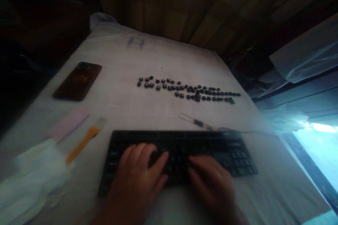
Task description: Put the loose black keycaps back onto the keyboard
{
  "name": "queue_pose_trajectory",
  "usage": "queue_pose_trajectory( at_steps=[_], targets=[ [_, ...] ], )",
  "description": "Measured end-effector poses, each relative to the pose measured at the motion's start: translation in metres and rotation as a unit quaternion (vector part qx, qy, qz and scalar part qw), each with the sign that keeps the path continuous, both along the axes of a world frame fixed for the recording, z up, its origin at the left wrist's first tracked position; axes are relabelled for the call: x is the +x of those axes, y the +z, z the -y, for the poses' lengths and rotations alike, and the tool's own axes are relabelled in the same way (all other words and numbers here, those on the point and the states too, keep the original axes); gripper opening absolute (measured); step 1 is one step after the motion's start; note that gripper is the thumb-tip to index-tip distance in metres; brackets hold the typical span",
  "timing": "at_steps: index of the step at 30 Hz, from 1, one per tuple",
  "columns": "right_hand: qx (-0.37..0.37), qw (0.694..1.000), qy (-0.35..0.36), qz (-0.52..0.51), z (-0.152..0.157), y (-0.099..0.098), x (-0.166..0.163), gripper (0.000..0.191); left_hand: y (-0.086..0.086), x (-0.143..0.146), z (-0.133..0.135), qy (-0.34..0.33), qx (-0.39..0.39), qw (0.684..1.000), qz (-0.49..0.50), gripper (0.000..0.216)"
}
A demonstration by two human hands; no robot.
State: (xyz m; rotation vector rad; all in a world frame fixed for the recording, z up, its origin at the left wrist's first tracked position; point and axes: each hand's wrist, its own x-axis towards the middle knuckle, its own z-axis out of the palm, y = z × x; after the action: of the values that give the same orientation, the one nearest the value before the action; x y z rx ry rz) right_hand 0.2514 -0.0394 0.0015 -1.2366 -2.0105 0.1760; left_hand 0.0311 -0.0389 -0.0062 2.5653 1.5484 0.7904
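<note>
A black computer keyboard [182,179] lies across the near part of the cloth-covered surface, with dark patches around its middle. My left hand [138,172] rests over its left half, fingers stretched out and a little apart. At the keyboard's middle is my right hand [212,181], its thumb and forefinger brought close together in a pinch. Blur hides whatever sits between those fingertips. Several loose black keycaps [197,97] lie in rough rows beyond the keyboard. Between them and the keyboard is a wire keycap puller [198,123] with a dark handle.
A phone [77,81] lies face down at the left. Nearer are a pink block-like item [68,123], an orange-handled brush [81,144] and a crumpled white cloth [34,174]. A small purple object [136,43] lies far back. The keyboard cable [253,132] runs off right.
</note>
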Motion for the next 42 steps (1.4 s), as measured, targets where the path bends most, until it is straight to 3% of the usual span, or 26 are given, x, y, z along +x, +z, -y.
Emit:
queue_pose_trajectory(
  at_steps=[6,14,34,42],
  targets=[
    [-0.057,0.998,-0.031,-0.007,-0.007,0.006,-0.013,0.017,-0.001,0.0,0.0,-0.003,0.002,1.0,0.024,0.029],
    [-0.057,0.997,-0.042,0.014,-0.025,0.0,-0.026,0.015,0.004,0.007,0.002,-0.021,0.036,0.998,0.036,0.028],
    [-0.113,0.991,-0.06,0.022,-0.031,0.004,-0.033,0.014,0.01,0.011,0.001,-0.061,0.019,0.998,-0.015,0.031],
    [-0.135,0.99,-0.037,0.028,-0.033,0.006,-0.031,0.014,0.01,0.012,0.001,-0.046,0.017,0.999,-0.018,0.029]
  ],
)
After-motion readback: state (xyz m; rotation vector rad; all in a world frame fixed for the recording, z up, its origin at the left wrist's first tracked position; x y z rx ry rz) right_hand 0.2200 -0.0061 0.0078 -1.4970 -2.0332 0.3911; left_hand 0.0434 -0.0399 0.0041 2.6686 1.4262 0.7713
